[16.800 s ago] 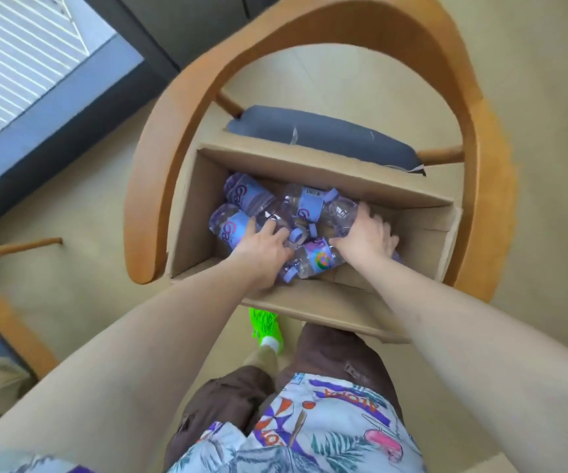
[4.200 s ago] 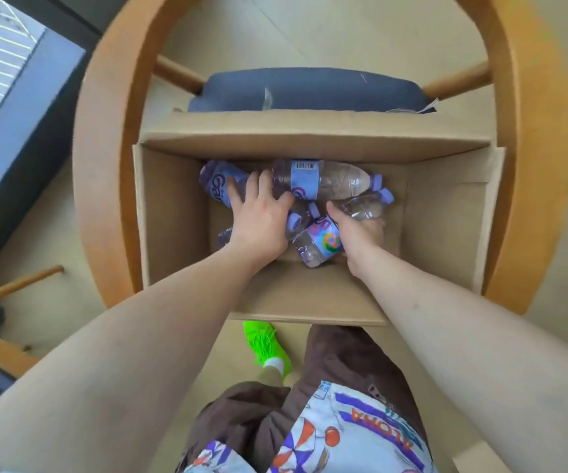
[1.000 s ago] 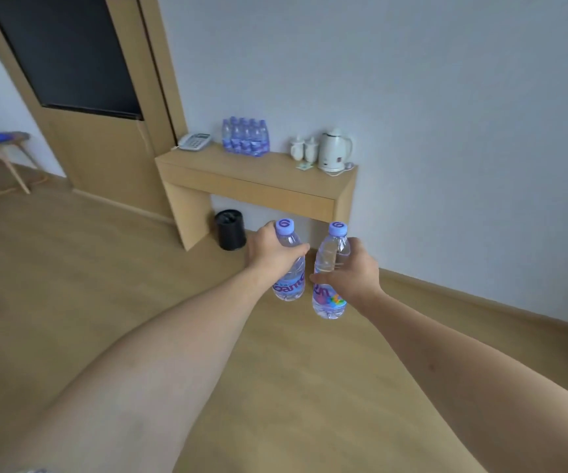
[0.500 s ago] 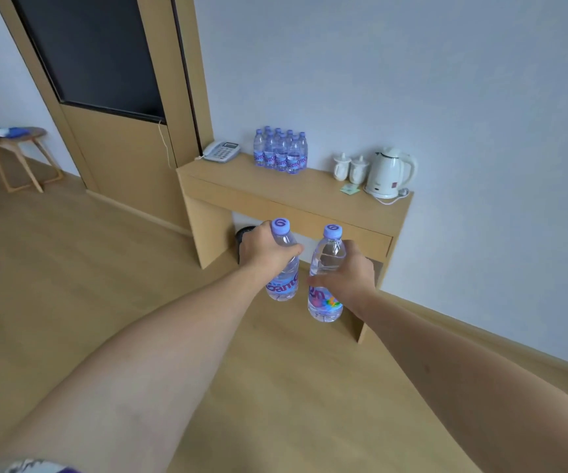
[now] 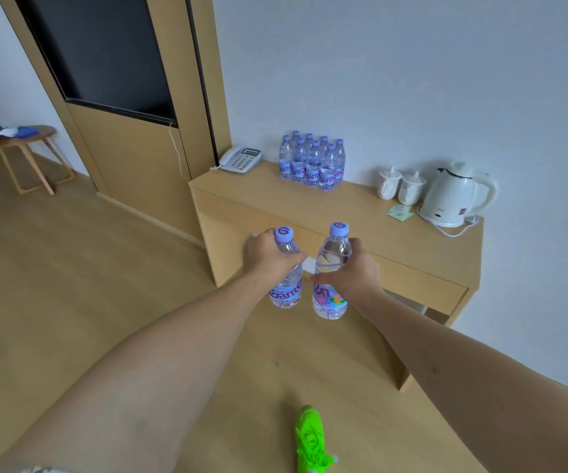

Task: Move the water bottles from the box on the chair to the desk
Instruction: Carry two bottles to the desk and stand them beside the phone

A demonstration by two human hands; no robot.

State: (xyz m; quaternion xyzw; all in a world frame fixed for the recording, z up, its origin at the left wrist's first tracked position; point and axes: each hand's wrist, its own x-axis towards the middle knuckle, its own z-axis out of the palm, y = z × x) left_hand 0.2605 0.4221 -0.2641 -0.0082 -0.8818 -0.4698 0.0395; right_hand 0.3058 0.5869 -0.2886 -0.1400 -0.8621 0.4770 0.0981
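Note:
My left hand (image 5: 266, 257) grips an upright clear water bottle (image 5: 287, 291) with a purple cap and purple label. My right hand (image 5: 356, 272) grips a second upright bottle (image 5: 330, 300) with a colourful label. Both bottles hang in the air in front of the wooden desk (image 5: 354, 230), below its top. Several matching bottles (image 5: 313, 163) stand in a cluster at the back left of the desk, against the wall. The box and chair are out of view.
On the desk sit a phone (image 5: 241, 159) at the left end, two white cups (image 5: 401, 185), a green packet (image 5: 400, 212) and a white kettle (image 5: 453, 196) at the right. A small stool (image 5: 28, 155) stands far left. My green shoe (image 5: 311, 442) is on the wooden floor.
I have come closer to the desk, which now fills more of the view. Both hands still hold their bottles upright in front of me.

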